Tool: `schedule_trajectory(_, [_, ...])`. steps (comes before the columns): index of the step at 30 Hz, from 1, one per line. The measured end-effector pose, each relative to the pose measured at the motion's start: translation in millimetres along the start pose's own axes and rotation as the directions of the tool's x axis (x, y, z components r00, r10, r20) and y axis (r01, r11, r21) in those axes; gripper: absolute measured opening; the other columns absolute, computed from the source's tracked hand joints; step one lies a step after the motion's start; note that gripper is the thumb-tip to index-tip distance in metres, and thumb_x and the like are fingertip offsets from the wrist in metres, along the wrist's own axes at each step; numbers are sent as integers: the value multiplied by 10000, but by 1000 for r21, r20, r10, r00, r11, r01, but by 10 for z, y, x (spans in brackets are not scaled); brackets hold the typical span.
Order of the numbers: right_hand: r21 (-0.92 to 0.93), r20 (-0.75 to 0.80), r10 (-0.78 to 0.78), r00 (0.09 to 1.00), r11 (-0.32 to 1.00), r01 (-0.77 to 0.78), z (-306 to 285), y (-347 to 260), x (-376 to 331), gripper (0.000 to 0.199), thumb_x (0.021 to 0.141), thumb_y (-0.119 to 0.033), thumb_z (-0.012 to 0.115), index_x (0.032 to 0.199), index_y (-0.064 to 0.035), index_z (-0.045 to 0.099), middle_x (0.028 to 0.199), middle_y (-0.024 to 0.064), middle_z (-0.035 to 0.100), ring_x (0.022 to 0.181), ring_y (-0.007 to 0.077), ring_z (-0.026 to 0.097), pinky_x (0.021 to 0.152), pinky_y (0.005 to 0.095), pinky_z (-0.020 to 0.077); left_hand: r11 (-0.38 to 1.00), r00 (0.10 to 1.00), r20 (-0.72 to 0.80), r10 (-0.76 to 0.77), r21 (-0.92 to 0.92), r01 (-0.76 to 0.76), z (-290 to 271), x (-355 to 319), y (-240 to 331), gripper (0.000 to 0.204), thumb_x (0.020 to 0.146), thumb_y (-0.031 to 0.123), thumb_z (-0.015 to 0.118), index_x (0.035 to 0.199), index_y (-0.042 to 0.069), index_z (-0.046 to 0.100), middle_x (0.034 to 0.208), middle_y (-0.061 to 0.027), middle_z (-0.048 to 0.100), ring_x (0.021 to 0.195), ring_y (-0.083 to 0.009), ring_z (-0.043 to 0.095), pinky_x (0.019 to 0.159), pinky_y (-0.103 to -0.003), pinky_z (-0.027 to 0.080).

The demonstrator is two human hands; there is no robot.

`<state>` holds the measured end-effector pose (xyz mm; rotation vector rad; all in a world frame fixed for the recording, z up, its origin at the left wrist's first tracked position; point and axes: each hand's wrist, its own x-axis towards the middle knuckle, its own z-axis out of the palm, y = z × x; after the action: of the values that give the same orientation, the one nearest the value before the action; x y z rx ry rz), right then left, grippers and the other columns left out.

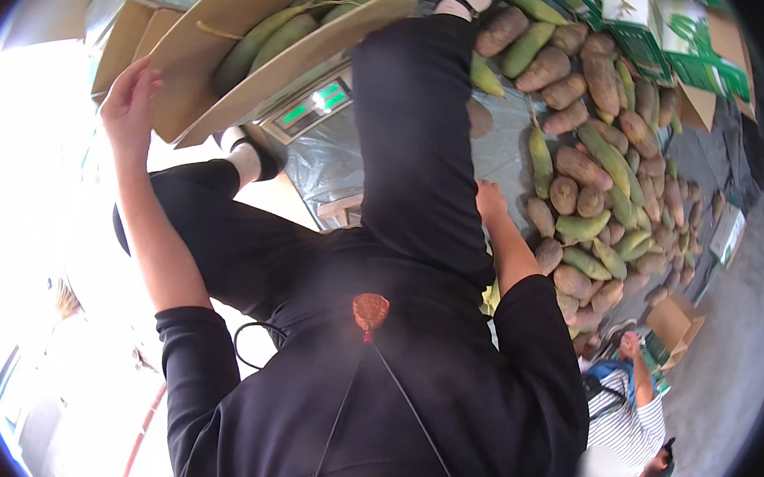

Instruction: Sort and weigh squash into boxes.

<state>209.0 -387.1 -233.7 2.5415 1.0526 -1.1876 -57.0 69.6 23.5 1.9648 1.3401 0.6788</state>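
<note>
Left hand [128, 111] at the box's edge, right hand [491, 202] by the heap

A cardboard box [172, 74] stands at the upper left, apparently on a scale [272, 129] whose lit display [326, 97] shows just outside the box's near wall. That placing probably leaves the readout clear to someone seated here. Inside, long green gourds [282, 44] lie side by side along the box's longer edges, likely because their length fits best that way.

The left hand is at the box's near left corner, fingers bent and overlapping the flap's edge; whether they are clamped on the cardboard or merely rest against it, I cannot tell. Such a spot would suit steadying the box. The right hand is low beside the right leg [413, 124], partly hidden by it, so I cannot tell whether its fingers are apart, together or around something.

To the right, a heap of brown and green produce [585, 169] spreads from the plastic sheet [506, 150] toward the right edge of the dark floor covering [721, 144], perhaps laid down to keep it clean. Green cartons [703, 62] stand beyond its far end; a co-worker [624, 414] is near its near end.
</note>
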Motion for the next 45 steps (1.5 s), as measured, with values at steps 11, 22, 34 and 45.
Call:
schedule_trajectory(11, [-337,167,-105,980,928,156,2059,1000,1023,434,887,-138,325,1312,-121,408,1289,37,450,1220,192,402,927,494,365,1000,999,-34,-16,-6,16,-37,-40,10,236,875,72,552,1095,26,625,932,-84,659,843,-121,622,779,-236,484])
schedule_trajectory(22, [-498,-116,-351,929,830,252,2499,1375,1116,464,869,-112,372,1332,-107,390,1382,18,363,1235,178,378,955,440,339,999,1000,30,6,47,-7,29,32,24,254,891,124,557,1126,45,615,936,-46,657,837,-86,594,740,-208,451])
schedule_trajectory(34, [169,-191,-144,971,970,177,576,600,532,339,780,-234,542,1069,-60,571,1088,154,570,985,356,549,849,439,434,992,987,-158,43,-108,-61,6,41,85,250,848,62,578,1093,56,624,933,-41,660,819,-81,588,736,-230,465])
schedule_trajectory(45, [691,-300,6,954,690,213,-2568,-415,735,228,795,-148,632,957,11,624,845,107,653,792,161,618,705,301,477,988,954,-270,-134,-115,106,-327,-3,-223,395,837,163,614,1191,12,527,1001,-112,630,917,-174,585,795,-302,471])
